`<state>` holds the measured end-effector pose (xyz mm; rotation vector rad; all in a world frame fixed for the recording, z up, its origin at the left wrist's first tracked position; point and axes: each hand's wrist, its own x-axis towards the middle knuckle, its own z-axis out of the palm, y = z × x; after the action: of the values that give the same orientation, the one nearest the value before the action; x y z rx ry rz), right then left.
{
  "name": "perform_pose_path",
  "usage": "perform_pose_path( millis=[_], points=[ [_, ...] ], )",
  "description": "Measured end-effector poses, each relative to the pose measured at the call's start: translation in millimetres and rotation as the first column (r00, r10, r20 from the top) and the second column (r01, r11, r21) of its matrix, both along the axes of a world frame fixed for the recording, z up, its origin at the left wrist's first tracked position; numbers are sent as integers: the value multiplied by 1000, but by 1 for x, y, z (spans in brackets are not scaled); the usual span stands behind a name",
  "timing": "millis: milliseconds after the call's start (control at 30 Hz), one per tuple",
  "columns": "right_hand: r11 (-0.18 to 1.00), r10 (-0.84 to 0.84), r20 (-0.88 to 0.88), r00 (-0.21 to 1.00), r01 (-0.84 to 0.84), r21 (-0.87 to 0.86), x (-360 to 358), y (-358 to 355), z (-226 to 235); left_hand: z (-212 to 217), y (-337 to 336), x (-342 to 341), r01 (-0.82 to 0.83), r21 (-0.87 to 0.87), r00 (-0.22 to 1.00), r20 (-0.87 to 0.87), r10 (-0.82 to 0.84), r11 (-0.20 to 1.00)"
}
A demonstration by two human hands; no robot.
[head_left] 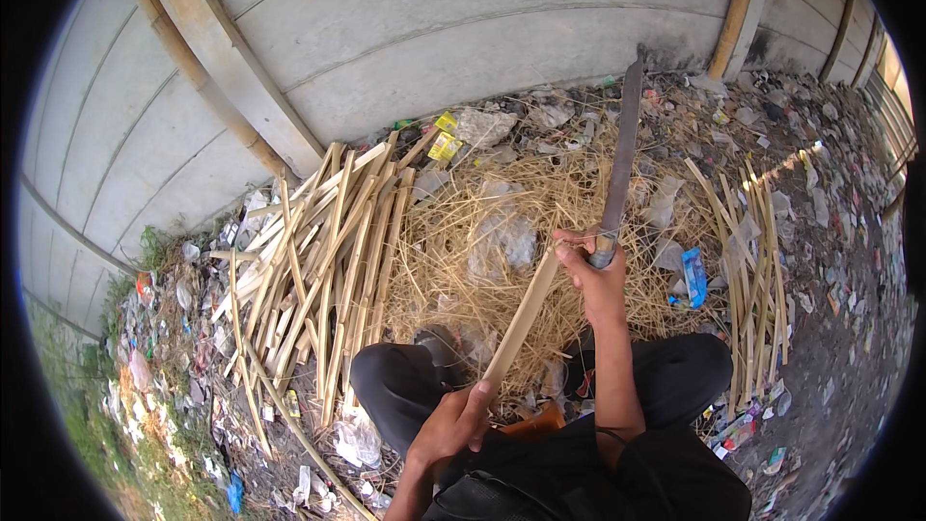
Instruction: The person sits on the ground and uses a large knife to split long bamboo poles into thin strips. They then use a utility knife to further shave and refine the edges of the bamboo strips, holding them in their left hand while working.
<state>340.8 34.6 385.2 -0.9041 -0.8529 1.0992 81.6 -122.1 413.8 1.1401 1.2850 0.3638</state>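
A flat bamboo strip [524, 320] slants up and to the right between my hands. My left hand [453, 422] is closed round its lower end, close to my knee. In my right hand [595, 275] is a machete [625, 140], gripped by its handle, with the long dark blade pointing up and away from me. The fingers of that hand also touch the upper end of the strip. Below and around both hands lies a heap of thin bamboo shavings [453, 270].
A pile of split bamboo strips [362, 222] lies to the left, and a smaller bundle of strips [755, 270] to the right. Litter and a blue wrapper [694, 278] cover the ground. A grey panel wall [463, 39] with posts stands ahead. My bent legs [397, 391] flank the heap.
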Motion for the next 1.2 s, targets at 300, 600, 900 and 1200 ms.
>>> perform_pose_path(
  millis=[300, 600, 900, 1200],
  points=[
    [999, 3, -40, 999, -5, -49, 15, 4, 0, 18, 10, 6, 61, 231, 972, -235, -5, 971],
    [981, -129, 36, 991, 133, -138, 34, 13, -23, 92, 79, -71, 178, 729, 683, -575, 450, 661],
    [895, 49, 361, 931, 119, -430, 32, 59, -178, 4, 264, -87, 421, 540, 695, -708, 123, 728],
    [852, 10, 415, 910, 210, -479, -5, 34, -279, -182, 353, -49, 445, 326, 641, -766, -42, 834]
  ],
)
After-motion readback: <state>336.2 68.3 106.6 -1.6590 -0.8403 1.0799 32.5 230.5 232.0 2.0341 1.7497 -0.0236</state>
